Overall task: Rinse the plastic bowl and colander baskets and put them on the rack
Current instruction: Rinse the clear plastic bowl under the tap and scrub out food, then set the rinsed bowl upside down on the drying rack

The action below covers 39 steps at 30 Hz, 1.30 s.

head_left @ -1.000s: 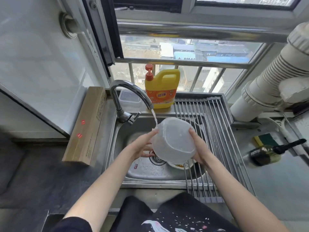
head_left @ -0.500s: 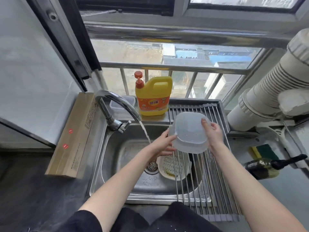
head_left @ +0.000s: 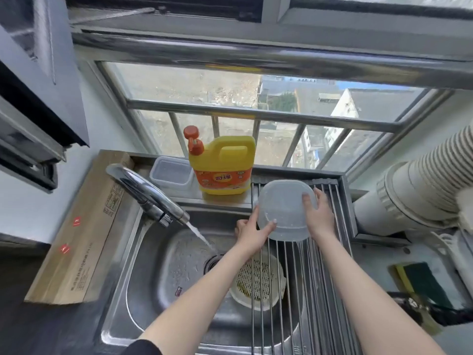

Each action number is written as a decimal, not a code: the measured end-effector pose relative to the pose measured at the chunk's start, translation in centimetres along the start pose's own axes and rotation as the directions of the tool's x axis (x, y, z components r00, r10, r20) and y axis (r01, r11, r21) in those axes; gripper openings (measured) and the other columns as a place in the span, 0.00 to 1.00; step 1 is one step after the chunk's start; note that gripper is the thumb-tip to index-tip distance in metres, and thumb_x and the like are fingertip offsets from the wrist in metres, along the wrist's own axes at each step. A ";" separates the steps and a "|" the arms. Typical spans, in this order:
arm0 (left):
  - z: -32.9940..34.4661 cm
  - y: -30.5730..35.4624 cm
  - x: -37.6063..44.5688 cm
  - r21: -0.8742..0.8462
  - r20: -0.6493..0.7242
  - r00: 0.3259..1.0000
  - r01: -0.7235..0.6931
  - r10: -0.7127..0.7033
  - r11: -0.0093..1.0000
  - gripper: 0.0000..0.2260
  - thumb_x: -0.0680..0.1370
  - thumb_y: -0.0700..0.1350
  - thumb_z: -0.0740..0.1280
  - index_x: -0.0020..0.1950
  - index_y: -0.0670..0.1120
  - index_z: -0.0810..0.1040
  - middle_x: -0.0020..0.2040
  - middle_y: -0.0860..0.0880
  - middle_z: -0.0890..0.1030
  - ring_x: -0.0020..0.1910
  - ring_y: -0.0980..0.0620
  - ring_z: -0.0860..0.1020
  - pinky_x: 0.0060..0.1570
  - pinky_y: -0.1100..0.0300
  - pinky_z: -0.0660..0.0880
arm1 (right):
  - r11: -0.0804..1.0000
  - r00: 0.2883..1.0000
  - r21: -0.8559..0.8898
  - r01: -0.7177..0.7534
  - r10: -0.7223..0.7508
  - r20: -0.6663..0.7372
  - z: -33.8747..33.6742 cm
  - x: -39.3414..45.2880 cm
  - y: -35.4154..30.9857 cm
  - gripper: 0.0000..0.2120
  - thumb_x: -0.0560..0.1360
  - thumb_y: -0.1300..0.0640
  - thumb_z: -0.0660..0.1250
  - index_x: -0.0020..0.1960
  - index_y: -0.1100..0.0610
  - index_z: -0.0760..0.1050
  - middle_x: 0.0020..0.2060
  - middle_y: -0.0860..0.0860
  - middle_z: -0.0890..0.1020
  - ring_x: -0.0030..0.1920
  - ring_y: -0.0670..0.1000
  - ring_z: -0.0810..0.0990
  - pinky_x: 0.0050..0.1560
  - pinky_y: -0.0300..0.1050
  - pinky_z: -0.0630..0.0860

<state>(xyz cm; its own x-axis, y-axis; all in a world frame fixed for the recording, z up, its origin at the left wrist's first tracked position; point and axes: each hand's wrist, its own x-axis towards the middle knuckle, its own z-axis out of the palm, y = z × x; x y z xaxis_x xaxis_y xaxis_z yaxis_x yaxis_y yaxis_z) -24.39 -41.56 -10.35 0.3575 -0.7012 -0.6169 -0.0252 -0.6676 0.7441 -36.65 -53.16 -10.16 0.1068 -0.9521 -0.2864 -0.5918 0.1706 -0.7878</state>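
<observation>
The clear plastic bowl [head_left: 284, 208] is upside down on the far end of the steel roll-up rack [head_left: 317, 272]. My left hand [head_left: 252, 233] holds its near-left rim and my right hand [head_left: 318, 216] rests on its right side. A white colander basket [head_left: 257, 280] lies in the sink [head_left: 153, 283] under the rack's rods, partly hidden by my left arm. Whether it is one basket or a stack, I cannot tell.
The tap [head_left: 148, 196] is running into the drain [head_left: 213, 262]. A yellow detergent jug [head_left: 222, 167] and a clear lidded box [head_left: 171, 172] stand on the back ledge. A cardboard box [head_left: 76, 234] lies left of the sink; a green sponge [head_left: 422, 283] lies right, below a ribbed duct [head_left: 422, 188].
Both hands carried the bowl from under the running water to the right and away, onto the far end of the rack, upside down. The colander in the sink came into view.
</observation>
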 end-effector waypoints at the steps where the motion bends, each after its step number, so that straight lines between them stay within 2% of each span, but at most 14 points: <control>1: 0.2 0.0 0.2 0.029 0.003 1.000 0.002 -0.002 1.000 0.33 0.77 0.60 0.63 0.77 0.62 0.50 0.70 0.43 0.57 0.72 0.39 0.56 0.72 0.43 0.55 | 1.000 1.000 -0.015 -0.005 0.004 -0.010 0.1 0.2 0.1 0.25 0.80 0.44 0.57 0.72 0.55 0.62 0.66 0.57 0.73 0.63 0.59 0.73 0.53 0.46 0.67; 5: 0.3 0.4 1.2 0.050 0.047 0.999 -0.014 0.011 0.999 0.31 0.78 0.61 0.59 0.78 0.59 0.50 0.73 0.43 0.57 0.73 0.39 0.57 0.72 0.42 0.55 | 0.997 0.998 -0.057 -0.049 0.047 -0.031 0.3 0.3 -0.1 0.21 0.81 0.47 0.56 0.68 0.59 0.63 0.61 0.61 0.75 0.58 0.60 0.75 0.48 0.45 0.67; 8: -0.7 -1.5 0.8 0.019 -0.047 0.991 -0.123 0.123 0.992 0.23 0.81 0.55 0.56 0.76 0.53 0.62 0.72 0.45 0.66 0.72 0.46 0.64 0.72 0.50 0.61 | 1.000 0.989 -0.014 -0.024 0.021 -0.149 0.7 -0.4 -0.6 0.19 0.81 0.51 0.58 0.68 0.60 0.63 0.64 0.60 0.73 0.62 0.61 0.73 0.56 0.49 0.69; 10: -1.8 -4.3 -0.3 0.129 -0.166 0.970 -0.158 0.178 0.979 0.15 0.82 0.47 0.57 0.67 0.47 0.73 0.64 0.47 0.75 0.64 0.50 0.72 0.63 0.59 0.68 | 0.995 0.959 -0.056 0.082 -0.094 -0.268 1.3 -2.0 -0.8 0.15 0.80 0.55 0.58 0.65 0.59 0.65 0.62 0.58 0.74 0.61 0.59 0.73 0.60 0.54 0.70; 13: -2.8 -9.6 -1.7 0.243 -0.274 0.958 -0.018 0.087 0.970 0.08 0.80 0.40 0.60 0.54 0.44 0.77 0.52 0.46 0.82 0.50 0.49 0.78 0.50 0.58 0.74 | 0.948 0.905 -0.123 0.292 -0.316 -0.284 3.1 -6.5 -0.7 0.11 0.79 0.57 0.59 0.60 0.59 0.68 0.55 0.53 0.76 0.56 0.53 0.73 0.58 0.60 0.71; 15: -3.0 -12.3 -1.4 0.280 -0.283 0.959 0.103 -0.021 0.954 0.08 0.79 0.40 0.61 0.54 0.43 0.78 0.51 0.43 0.82 0.47 0.46 0.79 0.48 0.56 0.76 | 0.913 0.884 -0.114 0.393 -0.409 -0.227 4.3 -9.9 0.0 0.11 0.78 0.55 0.57 0.59 0.57 0.69 0.52 0.47 0.74 0.52 0.47 0.72 0.56 0.56 0.72; 17: -2.5 -14.3 -0.5 0.318 -0.208 0.971 0.184 -0.120 0.930 0.12 0.78 0.43 0.64 0.59 0.42 0.77 0.55 0.42 0.82 0.52 0.43 0.79 0.52 0.55 0.76 | 0.892 0.881 -0.069 0.446 -0.451 -0.145 5.2 -13.4 1.3 0.11 0.78 0.54 0.56 0.59 0.54 0.68 0.50 0.45 0.74 0.50 0.44 0.73 0.53 0.50 0.73; 19: -1.5 -15.7 0.6 0.341 -0.116 0.972 0.233 -0.205 0.911 0.17 0.77 0.45 0.67 0.64 0.39 0.74 0.59 0.42 0.80 0.58 0.42 0.78 0.56 0.55 0.74 | 0.896 0.896 -0.032 0.442 -0.443 -0.034 5.8 -16.2 3.1 0.11 0.77 0.54 0.56 0.60 0.50 0.67 0.50 0.46 0.76 0.51 0.45 0.75 0.53 0.45 0.73; 21: -0.2 -16.9 1.2 0.307 -0.073 0.965 0.261 -0.251 0.915 0.19 0.76 0.45 0.69 0.64 0.39 0.73 0.60 0.41 0.80 0.58 0.43 0.78 0.55 0.56 0.74 | 0.909 0.908 -0.018 0.417 -0.415 0.050 6.0 -18.4 4.8 0.12 0.77 0.52 0.57 0.60 0.48 0.66 0.51 0.47 0.76 0.52 0.45 0.75 0.54 0.40 0.72; 23: 0.7 -17.4 1.1 0.283 -0.113 0.967 0.253 -0.229 0.925 0.17 0.75 0.44 0.71 0.60 0.39 0.76 0.57 0.42 0.81 0.55 0.44 0.79 0.51 0.58 0.74 | 0.922 0.919 -0.018 0.387 -0.384 0.090 5.9 -19.6 5.9 0.13 0.77 0.52 0.57 0.61 0.45 0.66 0.52 0.46 0.76 0.53 0.42 0.74 0.55 0.35 0.71; 25: 1.3 -17.4 0.7 0.376 -0.192 0.966 0.236 -0.174 0.896 0.13 0.75 0.45 0.70 0.57 0.40 0.77 0.55 0.43 0.81 0.53 0.44 0.80 0.47 0.58 0.73 | 0.931 0.929 -0.039 0.364 -0.359 0.093 5.5 -20.0 6.7 0.13 0.76 0.53 0.58 0.60 0.44 0.66 0.52 0.43 0.75 0.53 0.40 0.74 0.54 0.32 0.70; 30: 2.0 -16.7 -0.1 0.606 -0.238 0.971 0.141 0.009 0.783 0.14 0.80 0.40 0.61 0.65 0.41 0.72 0.65 0.42 0.71 0.54 0.44 0.78 0.47 0.55 0.76 | 0.957 0.956 -0.073 0.279 -0.270 0.117 4.7 -19.5 7.1 0.14 0.76 0.53 0.58 0.61 0.42 0.64 0.52 0.44 0.75 0.54 0.44 0.75 0.54 0.38 0.71; 34: 2.2 -15.8 -0.7 0.664 -0.217 0.975 0.106 0.055 0.741 0.16 0.79 0.35 0.57 0.67 0.43 0.69 0.59 0.44 0.78 0.54 0.44 0.80 0.48 0.55 0.75 | 0.969 0.965 -0.073 0.236 -0.225 0.138 4.5 -19.0 6.6 0.18 0.77 0.62 0.63 0.61 0.45 0.64 0.52 0.44 0.74 0.55 0.42 0.73 0.54 0.37 0.71; 39: 2.3 -15.4 -1.1 0.851 -0.074 0.991 0.005 0.109 0.526 0.23 0.78 0.34 0.60 0.72 0.43 0.61 0.55 0.46 0.81 0.53 0.46 0.81 0.47 0.55 0.77 | 0.980 0.975 -0.084 0.179 -0.165 0.151 4.4 -18.7 6.4 0.18 0.77 0.63 0.63 0.61 0.46 0.64 0.52 0.44 0.73 0.56 0.40 0.72 0.55 0.36 0.70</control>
<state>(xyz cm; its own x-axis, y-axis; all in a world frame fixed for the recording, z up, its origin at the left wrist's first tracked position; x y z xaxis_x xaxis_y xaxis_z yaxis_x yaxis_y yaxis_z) -26.52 -31.12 -21.70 0.4203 -0.7496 -0.5114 -0.8055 -0.5676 0.1700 -38.86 -33.13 -12.24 0.3224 -0.9179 -0.2312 -0.6283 -0.0248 -0.7776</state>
